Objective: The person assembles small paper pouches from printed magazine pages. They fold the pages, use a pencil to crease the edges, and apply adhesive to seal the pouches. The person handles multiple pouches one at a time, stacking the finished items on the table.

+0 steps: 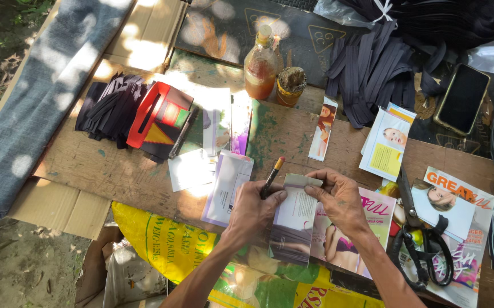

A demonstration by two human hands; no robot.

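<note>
My left hand (253, 206) grips a thin dark brush (271, 177) with a yellowish tip and also presses the left edge of a folded paper piece (298, 208). My right hand (340, 198) pinches the top right corner of that same paper, bending its upper flap over. The paper is cut from a glossy magazine page and lies on a worn wooden board (281, 134). More magazine pages (372, 219) lie under my right wrist.
A bottle of amber liquid (260, 65) and a small tin (290, 86) stand at the back. Black scissors (421, 236) lie right of my hand. Black strips (367, 68), a phone (462, 98), a red folded bag (158, 117), cut pages (227, 185), blue cloth (41, 97) and a yellow sack (161, 242) surround the board.
</note>
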